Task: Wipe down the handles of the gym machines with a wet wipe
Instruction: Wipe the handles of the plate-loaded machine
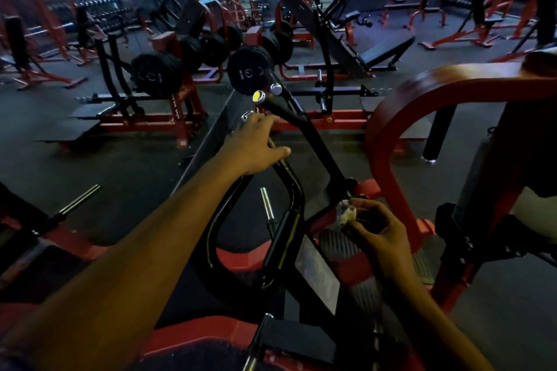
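The left hand (253, 144) grips the upper part of the black curved handle (289, 178), fingers wrapped over the bar. The right hand (378, 227) sits lower and to the right, apart from it, pinching a crumpled wet wipe (346, 214) (whitish, bunched) just beside the machine's red frame (388, 129)

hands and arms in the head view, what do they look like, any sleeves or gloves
Both arms are bare up to the frame edge, with no sleeves in view. The left hand and right hand wear no gloves. No watch, ring or wristband shows in the dim light.
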### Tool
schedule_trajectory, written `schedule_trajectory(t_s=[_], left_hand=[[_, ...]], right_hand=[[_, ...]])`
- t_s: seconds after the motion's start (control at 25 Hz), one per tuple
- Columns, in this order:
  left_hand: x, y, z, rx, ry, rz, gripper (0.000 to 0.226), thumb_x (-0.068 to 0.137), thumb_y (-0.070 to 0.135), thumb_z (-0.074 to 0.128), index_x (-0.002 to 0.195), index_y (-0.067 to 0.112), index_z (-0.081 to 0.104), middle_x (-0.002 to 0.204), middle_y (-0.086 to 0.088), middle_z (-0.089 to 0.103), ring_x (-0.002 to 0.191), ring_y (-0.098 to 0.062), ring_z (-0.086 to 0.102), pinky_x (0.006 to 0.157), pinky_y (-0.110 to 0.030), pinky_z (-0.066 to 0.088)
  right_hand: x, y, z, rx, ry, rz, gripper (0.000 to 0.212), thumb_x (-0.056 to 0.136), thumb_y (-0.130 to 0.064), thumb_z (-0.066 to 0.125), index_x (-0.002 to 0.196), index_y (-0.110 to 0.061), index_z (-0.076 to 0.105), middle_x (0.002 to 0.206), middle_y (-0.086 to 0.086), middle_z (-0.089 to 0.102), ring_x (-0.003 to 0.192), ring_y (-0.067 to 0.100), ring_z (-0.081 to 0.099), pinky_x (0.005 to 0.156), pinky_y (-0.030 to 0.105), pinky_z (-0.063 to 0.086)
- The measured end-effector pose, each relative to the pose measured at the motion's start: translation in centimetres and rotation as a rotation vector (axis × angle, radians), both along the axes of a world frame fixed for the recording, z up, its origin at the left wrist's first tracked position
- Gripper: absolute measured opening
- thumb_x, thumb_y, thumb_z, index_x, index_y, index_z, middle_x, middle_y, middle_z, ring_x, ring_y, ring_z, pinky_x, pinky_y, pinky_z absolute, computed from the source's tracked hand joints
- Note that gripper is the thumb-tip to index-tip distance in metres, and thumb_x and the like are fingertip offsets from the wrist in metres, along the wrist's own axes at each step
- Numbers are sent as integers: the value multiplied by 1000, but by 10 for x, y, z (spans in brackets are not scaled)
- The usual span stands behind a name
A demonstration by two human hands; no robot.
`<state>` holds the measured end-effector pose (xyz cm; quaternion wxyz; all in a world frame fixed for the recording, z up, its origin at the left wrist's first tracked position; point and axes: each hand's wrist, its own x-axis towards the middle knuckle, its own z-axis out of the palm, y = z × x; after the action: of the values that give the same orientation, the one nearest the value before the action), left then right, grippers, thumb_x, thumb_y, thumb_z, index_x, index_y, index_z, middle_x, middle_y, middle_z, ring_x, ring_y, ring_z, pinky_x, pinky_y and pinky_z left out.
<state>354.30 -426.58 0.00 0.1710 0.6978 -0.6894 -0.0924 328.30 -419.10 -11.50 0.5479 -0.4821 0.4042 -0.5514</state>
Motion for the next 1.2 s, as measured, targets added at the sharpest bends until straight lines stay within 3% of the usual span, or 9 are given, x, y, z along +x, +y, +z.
schedule_trajectory(t_s=[0.12,0.28,0.44,0.56,0.72,0.88,0.96,1.04,1.2], left_hand=[[-10,-32,11,-11,-90,81,81,92,51,67,158,24,27,163,-4,24,146,-31,34,116,-56,35],[8,-81,16,61,-82,283,85,89,50,70,156,17,31,156,-14,36,139,-37,43,111,-51,42],[24,-109,11,138,-11,446,45,91,44,68,117,8,60,122,-14,64,105,-32,63,83,-38,52],[26,-120,-1,104,74,532,22,89,28,64,95,6,61,98,-12,67,86,-29,66,76,-38,56],[30,-126,-7,115,67,537,23,91,25,59,102,8,69,101,-12,68,82,-27,64,75,-36,53],[35,-131,-8,139,53,517,25,95,27,55,105,8,68,102,-12,67,89,-29,66,77,-36,53],[35,-132,-8,160,70,518,21,93,28,56,103,13,65,104,-11,67,87,-29,66,79,-39,57],[35,-132,-5,204,47,531,24,92,30,55,108,14,63,106,-11,65,90,-31,66,84,-43,58],[26,-136,7,301,-136,549,41,94,32,56,132,16,56,123,-12,62,107,-33,64,88,-43,54]], right_hand=[[-15,-38,5,-65,29,37,18,85,-14,78,101,-12,72,101,10,75,96,25,73,82,35,59],[-25,-96,14,-128,34,86,19,81,-25,81,94,-12,76,94,12,76,83,21,72,70,28,57],[-17,-143,34,-181,152,128,11,87,-16,74,97,-13,76,93,2,78,84,13,74,67,23,56],[13,-194,59,-267,277,146,13,90,-8,73,98,-18,76,92,-5,78,87,6,74,77,23,60],[95,-263,85,-588,544,211,20,94,-12,68,105,-29,70,109,-17,65,95,-7,63,83,9,50],[193,-319,105,-1070,860,274,20,95,-11,63,112,-8,72,114,6,64,108,21,57,95,26,41],[219,-338,111,-1214,1143,402,20,96,-12,59,110,-8,72,113,8,64,107,24,55,87,18,25],[229,-351,113,-1221,1187,435,18,96,-14,58,107,-9,71,110,6,64,103,22,57,85,17,28],[218,-363,94,-811,850,306,5,93,-13,66,93,-12,70,102,3,66,91,16,63,79,27,51]])
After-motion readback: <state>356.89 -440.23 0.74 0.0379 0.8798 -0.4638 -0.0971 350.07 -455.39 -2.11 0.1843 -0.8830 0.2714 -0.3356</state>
